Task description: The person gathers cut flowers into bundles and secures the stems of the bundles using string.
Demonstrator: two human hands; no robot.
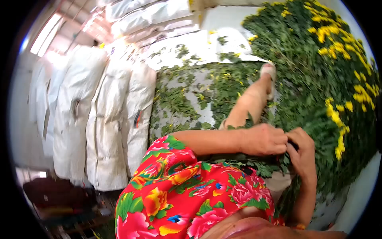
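My left hand (264, 139) is closed, its fingers curled at the stems of a bunch of yellow flowers (337, 127) with green leaves. Close against it on the right, my right hand (301, 149) has its fingers bent round the same stems. The two hands meet over my lap, and the stems between them are mostly hidden. Flower heads of the bunch point to the right, beyond the hands. Loose leaves (268, 168) lie on my lap just below the hands.
A large heap of yellow flowers (294, 51) fills the right side. Fallen leaves (179, 99) cover much of the floor. White wrapped bundles (109, 119) stand at the left, others (155, 18) lie at the back. My outstretched leg (248, 103) reaches toward a white sheet (191, 49).
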